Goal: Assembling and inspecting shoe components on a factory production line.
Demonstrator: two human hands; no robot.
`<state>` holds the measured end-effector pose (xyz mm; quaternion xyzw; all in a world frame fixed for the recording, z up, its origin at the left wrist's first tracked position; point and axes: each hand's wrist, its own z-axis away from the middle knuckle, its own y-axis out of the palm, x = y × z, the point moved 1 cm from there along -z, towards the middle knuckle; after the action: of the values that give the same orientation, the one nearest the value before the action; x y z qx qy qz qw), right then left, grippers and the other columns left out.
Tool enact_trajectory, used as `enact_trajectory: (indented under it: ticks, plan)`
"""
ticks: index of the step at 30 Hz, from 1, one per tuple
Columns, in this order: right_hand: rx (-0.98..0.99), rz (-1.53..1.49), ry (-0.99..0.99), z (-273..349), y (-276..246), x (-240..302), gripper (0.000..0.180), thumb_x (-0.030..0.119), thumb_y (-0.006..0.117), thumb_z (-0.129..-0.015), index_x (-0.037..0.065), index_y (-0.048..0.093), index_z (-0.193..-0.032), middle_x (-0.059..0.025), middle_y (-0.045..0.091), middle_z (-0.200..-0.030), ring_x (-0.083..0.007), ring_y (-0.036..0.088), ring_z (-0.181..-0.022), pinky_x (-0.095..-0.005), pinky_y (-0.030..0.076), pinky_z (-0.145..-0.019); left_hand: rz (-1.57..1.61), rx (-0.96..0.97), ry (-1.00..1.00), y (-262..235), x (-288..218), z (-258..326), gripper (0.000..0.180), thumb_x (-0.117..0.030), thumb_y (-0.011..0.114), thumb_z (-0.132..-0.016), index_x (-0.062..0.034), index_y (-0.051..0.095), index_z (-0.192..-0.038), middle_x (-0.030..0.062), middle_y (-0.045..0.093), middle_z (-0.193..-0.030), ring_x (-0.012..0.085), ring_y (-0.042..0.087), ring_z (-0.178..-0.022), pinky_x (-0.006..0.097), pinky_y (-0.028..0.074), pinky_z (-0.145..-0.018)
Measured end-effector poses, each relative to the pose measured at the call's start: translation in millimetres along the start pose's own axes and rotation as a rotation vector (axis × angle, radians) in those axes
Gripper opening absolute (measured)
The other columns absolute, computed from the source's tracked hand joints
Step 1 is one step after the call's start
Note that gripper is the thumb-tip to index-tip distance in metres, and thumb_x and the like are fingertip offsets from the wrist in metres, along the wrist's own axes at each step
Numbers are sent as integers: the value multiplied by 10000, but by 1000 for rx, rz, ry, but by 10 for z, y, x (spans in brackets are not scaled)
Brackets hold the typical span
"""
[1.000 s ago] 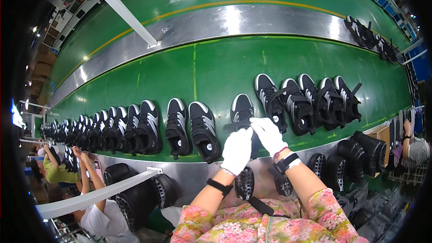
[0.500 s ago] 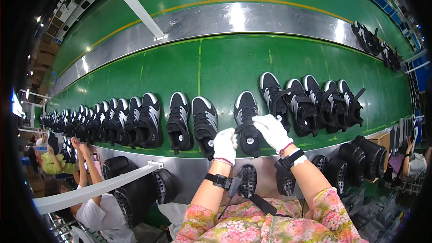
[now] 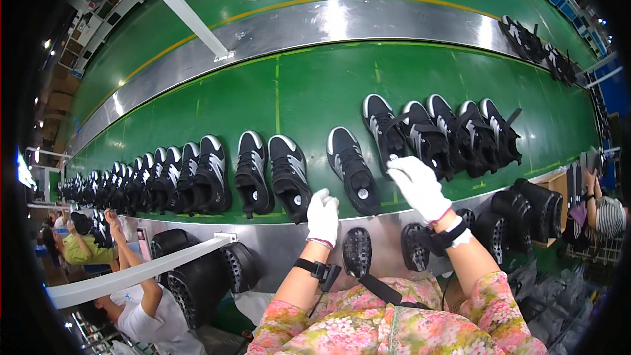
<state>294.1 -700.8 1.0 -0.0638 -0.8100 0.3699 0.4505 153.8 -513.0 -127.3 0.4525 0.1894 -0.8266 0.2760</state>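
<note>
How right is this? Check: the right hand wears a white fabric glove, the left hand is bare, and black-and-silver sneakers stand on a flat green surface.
The left hand is not bare: the head view shows it in a white fabric glove too. The rest holds.

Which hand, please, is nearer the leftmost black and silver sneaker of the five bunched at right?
Right: white-gloved right hand at the heel of that sneaker; white-gloved left hand farther left, beyond another black sneaker.
</note>
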Motion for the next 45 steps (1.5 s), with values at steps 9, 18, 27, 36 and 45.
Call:
enact_trajectory:
  ticks: [9,18,27,36,45]
  plan:
    - [244,100,445,1524,-924,91,163,154,662,-886,47,703,-1002,-129,690,-970,-315,664,-913,-381,531,-832,-715,122,294,372,-407,-32,534,-306,608,-864,48,533,-1257,311,630,-1116,456,604,-1073,496,471,-940]
    - [356,144,334,2235,-940,240,233,168,639,-844,82,649,-1060,-123,604,-950,-333,606,-902,-429,500,-797,-919,-72,588,133,-746,-137,503,-246,639,-875,38,544,-1280,279,587,-1240,435,536,-1187,467,419,-1021]
    - [499,442,133,2245,-642,309,128,143,556,-826,88,600,-934,-133,549,-873,-314,566,-838,-430,456,-712,-851,-134,974,310,-622,655,473,-161,678,-874,15,556,-1296,206,574,-1303,364,513,-1241,451,373,-1089]
    - [389,227,151,1642,-1038,578,290,62,631,-747,30,601,-1034,-199,593,-1018,-392,575,-953,-482,481,-836,-343,547,426,681,-697,1061,403,-225,683,-903,0,599,-1227,147,649,-1181,257,598,-1099,376,475,-951]
    - [87,100,311,1056,-703,522,587,361,708,-860,13,531,-1298,-219,606,-1173,-377,583,-1109,-455,471,-974,491,437,-188,1278,-886,1091,221,-236,608,-968,-31,618,-1051,38,636,-914,132,636,-783,275,534,-711]
